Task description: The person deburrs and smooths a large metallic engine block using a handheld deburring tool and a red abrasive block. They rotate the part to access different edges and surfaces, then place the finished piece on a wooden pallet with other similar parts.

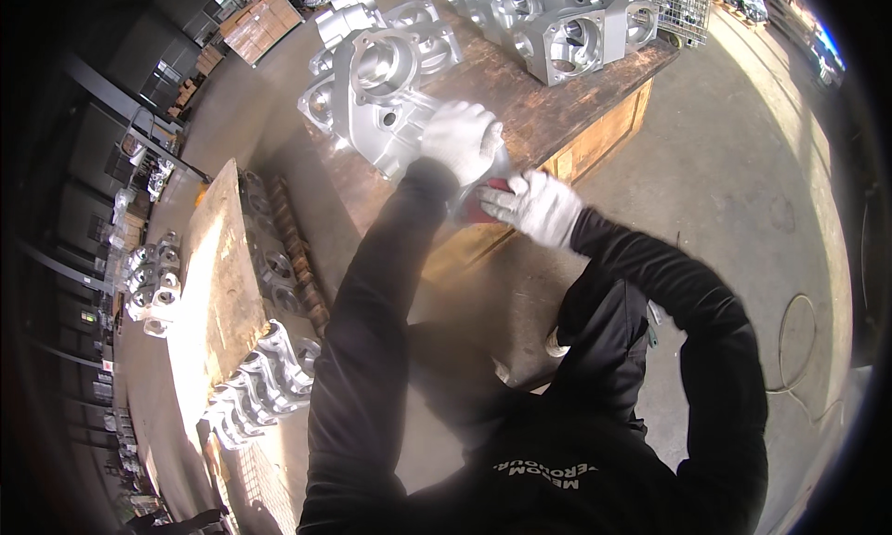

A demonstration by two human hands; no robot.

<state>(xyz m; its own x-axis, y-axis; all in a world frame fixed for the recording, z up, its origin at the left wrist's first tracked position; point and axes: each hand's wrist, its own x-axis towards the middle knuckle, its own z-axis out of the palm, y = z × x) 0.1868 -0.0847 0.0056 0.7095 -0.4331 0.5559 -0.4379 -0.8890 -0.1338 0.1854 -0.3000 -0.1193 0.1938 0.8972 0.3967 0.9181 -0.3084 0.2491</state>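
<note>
L hand (460, 140) gloved, clamped on big silver casting (381, 98) at wooden bench (557, 117) edge; R hand (539, 205) grips red pad (478, 205), prob abrasive, against casting's lower side; rubbing seems mid-way, more castings (567, 24) wait behind

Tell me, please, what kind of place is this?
Probably a metalworking shop or factory floor. Many grey cast metal housings stand on a wooden crate, more castings lie in rows on the concrete floor, and both hands wear work gloves.
</note>
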